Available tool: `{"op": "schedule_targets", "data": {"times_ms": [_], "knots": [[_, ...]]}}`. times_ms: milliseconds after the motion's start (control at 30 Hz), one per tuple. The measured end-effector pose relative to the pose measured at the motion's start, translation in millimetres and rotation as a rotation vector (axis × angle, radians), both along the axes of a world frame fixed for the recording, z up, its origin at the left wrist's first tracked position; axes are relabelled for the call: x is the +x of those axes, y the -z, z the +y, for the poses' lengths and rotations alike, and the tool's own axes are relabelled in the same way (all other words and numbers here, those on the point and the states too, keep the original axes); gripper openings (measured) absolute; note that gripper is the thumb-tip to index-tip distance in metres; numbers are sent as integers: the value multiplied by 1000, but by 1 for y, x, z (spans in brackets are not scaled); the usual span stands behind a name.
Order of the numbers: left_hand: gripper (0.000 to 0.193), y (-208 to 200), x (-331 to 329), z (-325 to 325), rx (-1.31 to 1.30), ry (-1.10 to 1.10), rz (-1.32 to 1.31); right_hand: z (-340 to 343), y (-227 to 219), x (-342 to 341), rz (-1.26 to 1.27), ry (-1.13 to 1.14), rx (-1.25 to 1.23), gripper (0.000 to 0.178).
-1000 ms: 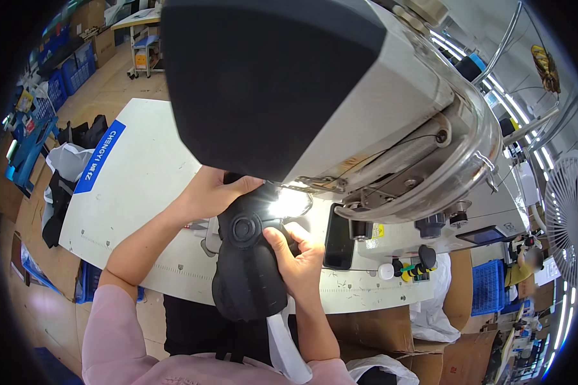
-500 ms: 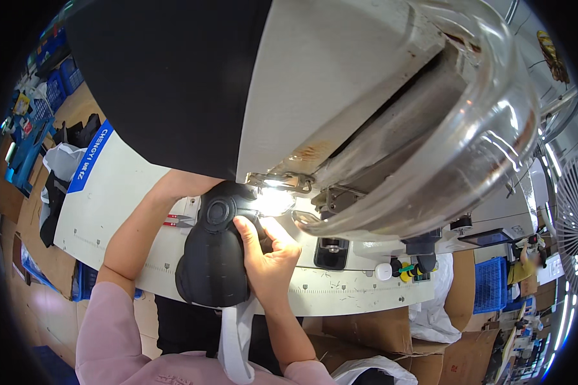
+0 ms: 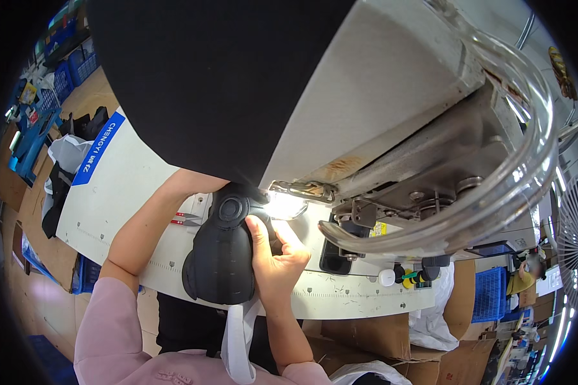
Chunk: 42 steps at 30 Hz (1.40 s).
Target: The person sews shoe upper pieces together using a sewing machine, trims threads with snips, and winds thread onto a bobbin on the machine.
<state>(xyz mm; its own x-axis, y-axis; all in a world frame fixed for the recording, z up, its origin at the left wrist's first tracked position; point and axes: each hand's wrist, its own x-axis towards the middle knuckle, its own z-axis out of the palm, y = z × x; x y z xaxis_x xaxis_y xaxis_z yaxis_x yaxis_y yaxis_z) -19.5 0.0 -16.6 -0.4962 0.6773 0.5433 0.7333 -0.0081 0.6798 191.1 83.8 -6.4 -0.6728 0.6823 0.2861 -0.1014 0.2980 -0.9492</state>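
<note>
Under the lit area of a sewing machine [image 3: 340, 109], a black moulded pad [image 3: 223, 263] with a raised round ring lies over the table's front part. My right hand [image 3: 279, 256] grips the pad's right edge, thumb on top and fingers tucked beside it, close to the bright lamp glow. My left hand [image 3: 202, 182] reaches in at the pad's far left side; its fingers are hidden behind the pad and the dark shape above. A white strap [image 3: 237, 346] hangs from the pad's near end toward my lap.
Red-handled snips [image 3: 185, 219] lie left of the pad on the white table [image 3: 125, 186]. A clear curved guard [image 3: 494, 218] arches at the right of the machine. Small spools [image 3: 408, 277] stand at the table's right edge, with cardboard boxes [image 3: 366, 333] below.
The machine and its guard appear shifted right in the view. The pad and both hands sit slightly farther right, and my right hand keeps its grip.
</note>
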Motion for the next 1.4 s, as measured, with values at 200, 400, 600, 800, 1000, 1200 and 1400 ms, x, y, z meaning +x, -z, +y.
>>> {"op": "schedule_targets", "data": {"times_ms": [200, 400, 600, 800, 1000, 1200, 1400], "knots": [[20, 1, -1, 3, 38, -16, -29, 5, 5, -11, 53, 123, 171, 14], [20, 3, -3, 5, 52, -21, -50, 5, 4, -10, 101, 59, -1, 14], [20, 2, -3, 4, 82, -21, -88, 12, 11, -8, 48, 33, 14, 17], [21, -6, 16, 4, 220, -107, -7, 34, -13, 19, -50, -213, -72, 36], [33, 11, 43, -58, -8, -169, -57, 37, -28, 31, -257, -295, 738, 29], [29, 63, 67, -169, -534, -352, 163, -29, 58, 31, -82, -412, 1293, 7], [27, 69, 111, -182, -180, -549, -145, -35, 83, 36, -187, -423, 1279, 18]]}}
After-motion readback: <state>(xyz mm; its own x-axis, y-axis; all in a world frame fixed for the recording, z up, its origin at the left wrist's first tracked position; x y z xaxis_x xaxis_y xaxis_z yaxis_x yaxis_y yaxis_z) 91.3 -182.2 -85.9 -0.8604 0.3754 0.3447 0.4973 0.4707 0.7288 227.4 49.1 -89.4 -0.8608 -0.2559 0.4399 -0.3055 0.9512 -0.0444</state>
